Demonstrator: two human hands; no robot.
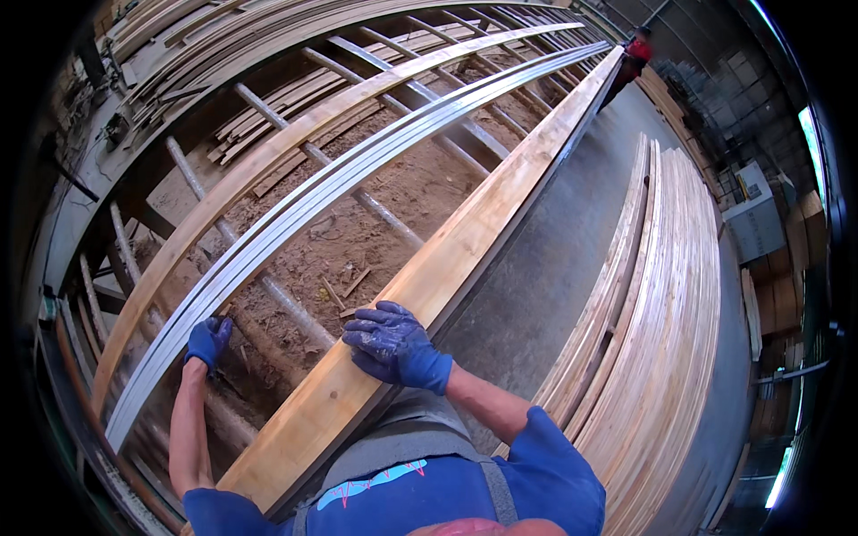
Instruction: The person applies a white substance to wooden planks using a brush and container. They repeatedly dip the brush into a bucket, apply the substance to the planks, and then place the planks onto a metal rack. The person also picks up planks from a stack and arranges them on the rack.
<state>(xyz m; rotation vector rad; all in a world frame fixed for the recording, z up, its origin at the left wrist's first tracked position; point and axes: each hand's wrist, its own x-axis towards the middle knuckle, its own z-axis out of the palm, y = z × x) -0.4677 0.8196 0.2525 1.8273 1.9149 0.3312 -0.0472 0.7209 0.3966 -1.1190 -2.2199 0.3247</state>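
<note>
Left gloved hand (209,340): fingers curled just beside pale boards (353,171); grasp cannot be told. Pale boards, 1 brown board (349,100) lie across steel rollers (393,218). Right gloved hand (393,347): laid over timber beam (483,237); clamping cannot be told. Beam along rollers' near side, far end at co-worker (637,54). Handling judged in progress: 1 board stack (666,304) down on floor (554,259); beam, roller boards not.

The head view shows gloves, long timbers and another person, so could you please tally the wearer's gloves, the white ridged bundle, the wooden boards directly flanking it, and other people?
Blue gloves, on left hand and right hand: 2
White ridged bundle, counted whole: 1
Flanking wooden boards: 2
Other person, in red: 1
Total: 6
</note>
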